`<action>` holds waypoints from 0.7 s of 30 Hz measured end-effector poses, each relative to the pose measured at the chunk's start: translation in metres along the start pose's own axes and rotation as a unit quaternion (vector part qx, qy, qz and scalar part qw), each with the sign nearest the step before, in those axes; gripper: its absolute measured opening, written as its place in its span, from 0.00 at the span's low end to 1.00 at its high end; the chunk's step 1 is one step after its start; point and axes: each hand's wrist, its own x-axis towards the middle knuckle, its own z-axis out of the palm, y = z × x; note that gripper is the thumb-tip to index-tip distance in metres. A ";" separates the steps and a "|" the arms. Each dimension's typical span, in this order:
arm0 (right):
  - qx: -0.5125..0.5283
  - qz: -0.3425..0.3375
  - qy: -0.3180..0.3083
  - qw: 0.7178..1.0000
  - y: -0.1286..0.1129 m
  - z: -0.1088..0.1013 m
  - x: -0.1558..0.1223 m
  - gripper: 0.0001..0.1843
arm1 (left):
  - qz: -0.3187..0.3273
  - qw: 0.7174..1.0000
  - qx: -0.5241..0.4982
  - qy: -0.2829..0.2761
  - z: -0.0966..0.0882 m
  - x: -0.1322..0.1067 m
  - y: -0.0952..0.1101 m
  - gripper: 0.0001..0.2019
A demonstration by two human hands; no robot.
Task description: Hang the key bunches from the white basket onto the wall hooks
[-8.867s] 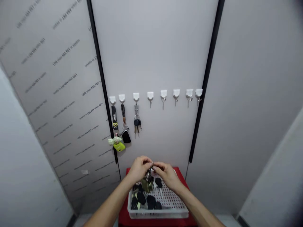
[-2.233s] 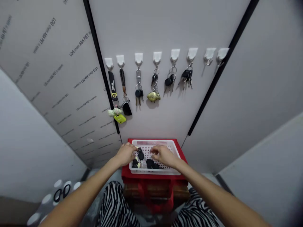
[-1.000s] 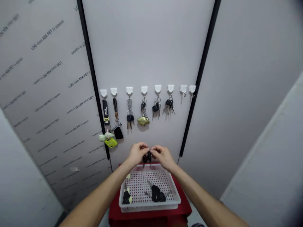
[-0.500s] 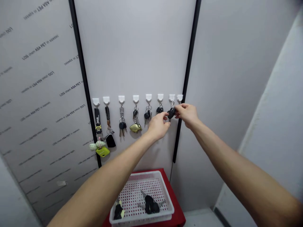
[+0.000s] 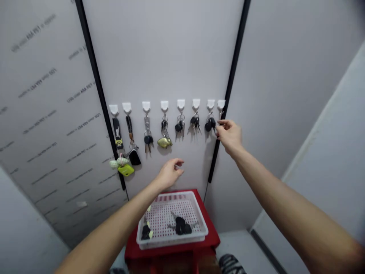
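Observation:
A row of white hooks on the wall holds several bunches of keys. My right hand (image 5: 230, 137) is at the right end of the row, thumb and fingers closed at the edge of a bunch of black-headed keys (image 5: 210, 124), which hangs from the second hook from the right. The exact contact is partly hidden by the fingers. Lower down, my left hand (image 5: 170, 173) is in front of the wall with bent fingers apart, holding nothing. Below it stands a white plastic basket (image 5: 201, 219) with black-headed keys (image 5: 181, 225) lying inside.
Other hanging items include a gold fish-shaped keyring (image 5: 164, 142), a black strap (image 5: 117, 131) and a lime-green tag (image 5: 126, 170). The basket rests on a red stand (image 5: 209, 228). Black strips (image 5: 234, 68) edge the wall panel, and side walls close in on both sides.
My left hand has left the keys and moved down and left, above the basket. My right hand stays beside the same bunch. The view has tilted down, showing more of the red stand.

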 end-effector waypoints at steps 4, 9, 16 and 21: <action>-0.073 -0.035 -0.273 0.959 0.034 0.024 -0.093 0.12 | -0.095 0.991 0.014 -0.095 0.016 -0.049 -0.072 0.15; -0.168 -0.086 -0.588 0.787 0.068 0.052 -0.195 0.17 | -0.151 0.966 0.132 -0.163 0.034 -0.097 -0.113 0.17; -0.216 -0.118 -0.585 0.773 0.078 0.067 -0.212 0.13 | -0.088 0.966 0.136 -0.204 0.062 -0.100 -0.102 0.17; -0.183 -0.137 -0.544 0.808 0.082 0.066 -0.215 0.07 | -0.114 0.970 0.092 -0.196 0.068 -0.088 -0.102 0.09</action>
